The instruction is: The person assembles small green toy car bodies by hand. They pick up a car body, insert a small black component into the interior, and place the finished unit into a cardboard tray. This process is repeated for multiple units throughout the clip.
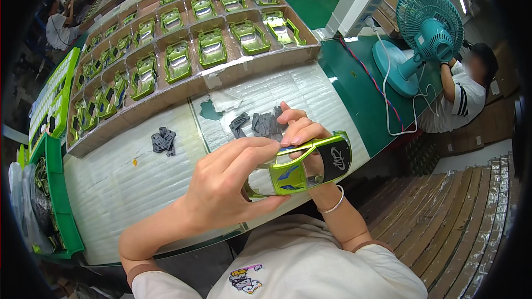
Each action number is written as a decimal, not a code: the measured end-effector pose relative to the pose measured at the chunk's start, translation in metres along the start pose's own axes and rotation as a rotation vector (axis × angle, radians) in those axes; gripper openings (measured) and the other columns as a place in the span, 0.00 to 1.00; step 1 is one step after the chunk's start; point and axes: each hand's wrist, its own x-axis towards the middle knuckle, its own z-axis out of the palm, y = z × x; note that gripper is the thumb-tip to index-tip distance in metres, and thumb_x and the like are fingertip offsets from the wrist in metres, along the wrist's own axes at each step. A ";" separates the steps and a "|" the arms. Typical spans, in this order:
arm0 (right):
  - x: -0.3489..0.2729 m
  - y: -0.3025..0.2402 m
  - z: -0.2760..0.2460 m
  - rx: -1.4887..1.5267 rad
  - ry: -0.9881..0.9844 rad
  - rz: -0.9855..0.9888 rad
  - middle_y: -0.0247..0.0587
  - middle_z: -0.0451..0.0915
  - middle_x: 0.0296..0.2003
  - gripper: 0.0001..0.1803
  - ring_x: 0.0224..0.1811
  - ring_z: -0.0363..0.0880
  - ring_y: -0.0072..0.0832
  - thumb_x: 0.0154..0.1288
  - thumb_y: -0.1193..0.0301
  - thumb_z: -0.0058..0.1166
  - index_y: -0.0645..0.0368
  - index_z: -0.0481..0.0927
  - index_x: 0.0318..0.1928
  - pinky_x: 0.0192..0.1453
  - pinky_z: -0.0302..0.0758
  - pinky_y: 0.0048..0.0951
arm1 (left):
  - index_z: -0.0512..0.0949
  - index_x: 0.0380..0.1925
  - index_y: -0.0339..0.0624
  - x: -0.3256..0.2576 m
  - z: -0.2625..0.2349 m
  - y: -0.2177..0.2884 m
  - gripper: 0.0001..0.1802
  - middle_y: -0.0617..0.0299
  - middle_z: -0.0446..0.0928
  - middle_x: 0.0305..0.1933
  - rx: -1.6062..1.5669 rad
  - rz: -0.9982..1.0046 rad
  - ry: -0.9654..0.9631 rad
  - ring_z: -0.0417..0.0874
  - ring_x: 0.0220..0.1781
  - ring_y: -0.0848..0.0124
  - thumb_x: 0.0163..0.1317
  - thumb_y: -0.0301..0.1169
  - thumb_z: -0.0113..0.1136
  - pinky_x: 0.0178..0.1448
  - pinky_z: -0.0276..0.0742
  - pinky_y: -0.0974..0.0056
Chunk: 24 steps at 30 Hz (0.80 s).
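Note:
A bright green toy car body shell (288,175), with a black panel at one end and blue markings, is held up in front of me above the table's near edge. My left hand (221,180) is closed on its left end, thumb below and fingers along the top side. My right hand (302,128) grips the shell from behind and over its far side, and part of its palm shows through the window openings. The fingertips of both hands meet at the shell's upper edge, and whether they pinch anything small there cannot be seen. Small dark grey plastic pieces (267,124) lie just beyond my hands.
A divided cardboard tray (260,67) of similar green shells spans the back. Another grey pile (163,142) lies left on the foam-covered table. A green crate (62,202) stands far left. At right are a teal fan (429,33), cables, a power strip (366,1) and a seated person (463,91).

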 end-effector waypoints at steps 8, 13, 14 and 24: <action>0.002 -0.002 -0.003 -0.098 -0.007 -0.029 0.26 0.77 0.28 0.11 0.36 0.72 0.23 0.47 0.68 0.65 0.51 0.75 0.30 0.59 0.60 0.36 | 0.73 0.41 0.33 -0.002 0.000 -0.001 0.33 0.51 0.76 0.40 -0.018 -0.004 -0.060 0.80 0.36 0.64 0.31 0.30 0.75 0.37 0.77 0.67; -0.002 0.001 -0.005 0.034 0.061 0.021 0.34 0.75 0.30 0.10 0.31 0.68 0.20 0.52 0.65 0.62 0.56 0.76 0.31 0.38 0.65 0.23 | 0.73 0.42 0.33 -0.001 0.008 -0.002 0.33 0.53 0.77 0.39 0.029 -0.014 -0.036 0.79 0.34 0.68 0.31 0.29 0.74 0.34 0.76 0.69; -0.004 0.001 -0.007 0.027 0.082 0.094 0.35 0.75 0.31 0.12 0.33 0.69 0.21 0.54 0.65 0.61 0.58 0.76 0.33 0.40 0.66 0.24 | 0.73 0.42 0.33 0.002 0.006 -0.005 0.32 0.53 0.77 0.39 0.019 -0.048 -0.056 0.79 0.34 0.68 0.31 0.28 0.73 0.34 0.76 0.69; -0.002 -0.034 0.001 0.527 0.087 0.536 0.43 0.74 0.43 0.23 0.51 0.68 0.30 0.47 0.73 0.65 0.63 0.72 0.44 0.59 0.60 0.34 | 0.73 0.45 0.33 0.006 -0.009 -0.009 0.33 0.53 0.77 0.43 0.099 -0.088 0.120 0.80 0.43 0.67 0.33 0.26 0.70 0.47 0.75 0.68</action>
